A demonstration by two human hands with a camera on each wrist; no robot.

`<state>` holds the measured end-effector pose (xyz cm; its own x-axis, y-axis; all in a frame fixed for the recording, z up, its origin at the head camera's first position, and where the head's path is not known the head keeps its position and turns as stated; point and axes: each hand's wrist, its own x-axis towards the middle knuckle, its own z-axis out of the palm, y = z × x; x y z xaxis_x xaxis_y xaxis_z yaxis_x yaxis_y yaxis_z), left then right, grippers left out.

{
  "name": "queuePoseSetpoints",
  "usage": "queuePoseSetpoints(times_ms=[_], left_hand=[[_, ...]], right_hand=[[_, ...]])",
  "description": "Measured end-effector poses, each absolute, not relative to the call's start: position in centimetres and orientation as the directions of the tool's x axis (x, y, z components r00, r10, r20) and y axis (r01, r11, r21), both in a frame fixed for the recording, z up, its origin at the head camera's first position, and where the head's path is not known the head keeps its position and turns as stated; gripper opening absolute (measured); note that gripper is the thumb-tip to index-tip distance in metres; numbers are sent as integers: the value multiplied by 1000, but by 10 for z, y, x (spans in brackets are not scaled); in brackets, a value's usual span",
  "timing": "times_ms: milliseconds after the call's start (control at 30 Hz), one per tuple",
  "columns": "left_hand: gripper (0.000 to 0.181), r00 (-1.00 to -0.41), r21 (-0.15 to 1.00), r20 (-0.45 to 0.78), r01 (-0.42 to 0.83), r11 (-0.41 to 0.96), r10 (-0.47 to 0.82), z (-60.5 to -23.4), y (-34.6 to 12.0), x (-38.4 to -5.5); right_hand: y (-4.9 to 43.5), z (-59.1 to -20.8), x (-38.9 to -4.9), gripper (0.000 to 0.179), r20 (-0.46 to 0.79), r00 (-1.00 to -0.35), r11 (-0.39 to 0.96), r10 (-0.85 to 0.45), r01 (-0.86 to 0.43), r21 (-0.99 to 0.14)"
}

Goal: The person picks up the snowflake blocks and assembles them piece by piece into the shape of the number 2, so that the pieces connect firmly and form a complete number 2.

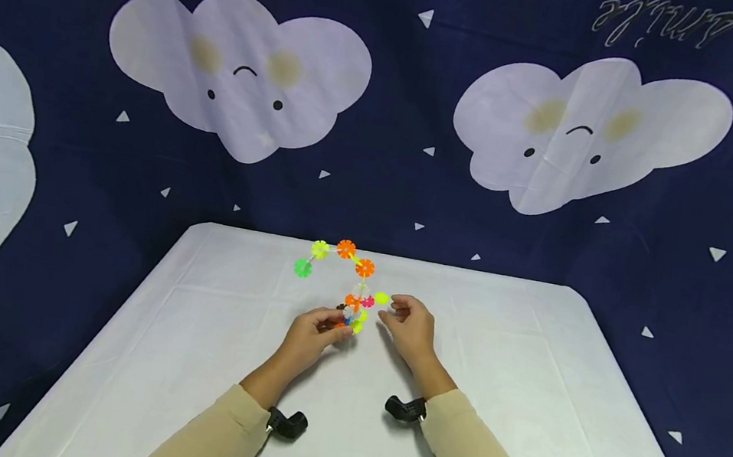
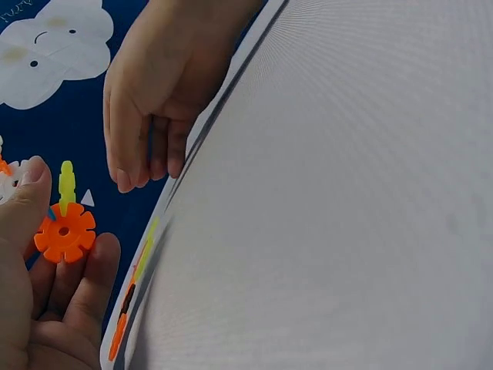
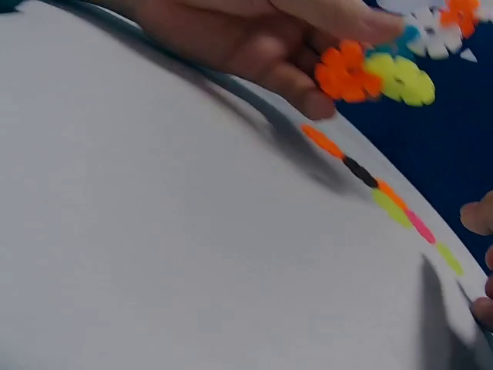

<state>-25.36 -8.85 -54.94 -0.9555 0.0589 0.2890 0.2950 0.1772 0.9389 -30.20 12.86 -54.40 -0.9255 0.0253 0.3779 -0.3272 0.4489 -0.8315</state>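
My left hand (image 1: 314, 333) holds linked plastic snowflake discs between thumb and fingers. An orange snowflake disc (image 2: 65, 233) lies against its fingers, with a yellow disc (image 2: 68, 185) slotted into it edge-on. White and blue discs join on near the thumb. Above the hand the chain curves through orange (image 1: 364, 268) and yellow (image 1: 320, 249) discs to a green disc (image 1: 303, 267) at its end. My right hand (image 1: 411, 327) hovers to the right, fingers bent loosely and holding nothing, its fingertips near a yellow disc (image 1: 381, 298).
A row of orange, black (image 3: 360, 172), pink (image 3: 420, 227) and yellow discs appears edge-on, low over the white tabletop (image 1: 196, 360). Behind the table's far edge hangs a dark blue cloth (image 1: 410, 111) printed with clouds. Each wrist wears a black camera (image 1: 288, 425).
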Motion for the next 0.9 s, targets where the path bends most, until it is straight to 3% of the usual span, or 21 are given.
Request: queuePoseSetpoints(times_ms=[300,500,900], left_hand=[[29,-954,940,290,299,166,75,-549,-91,-252],[29,-945,934,308,323,152,111,-549,-93,-252],[27,-941,931,320,334,150,112,-549,-94,-253]], right_hand=[[134,-542,-337,45,342,-934,699,-107,-315,-642],[132,-540,-347,48,306,-931,726,-200,-350,-592],[128,-546,-352,27,340,-907,723,-249,-408,-558]])
